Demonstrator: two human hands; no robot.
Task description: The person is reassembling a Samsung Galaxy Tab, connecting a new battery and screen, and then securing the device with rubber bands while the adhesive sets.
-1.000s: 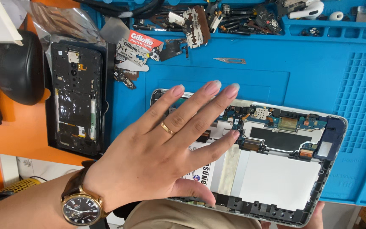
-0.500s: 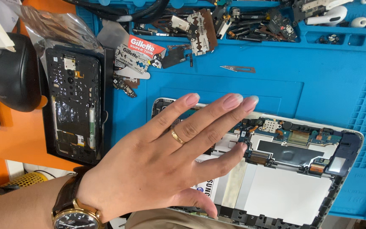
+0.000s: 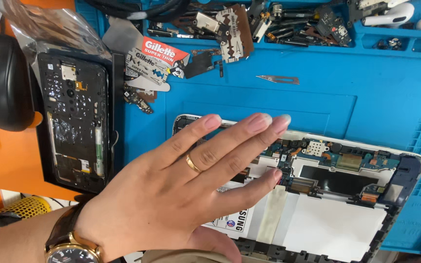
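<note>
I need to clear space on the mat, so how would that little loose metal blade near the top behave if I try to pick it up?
The blade looks thin and flat against the blue mat, so it would likely be hard to pinch and may slide when pushed. It seems very light, with a pointed end, so probably sharp. It won't roll.

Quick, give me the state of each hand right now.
Left hand: open, fingers spread flat over the opened tablet, gripping nothing.
Right hand: not in view.
</note>
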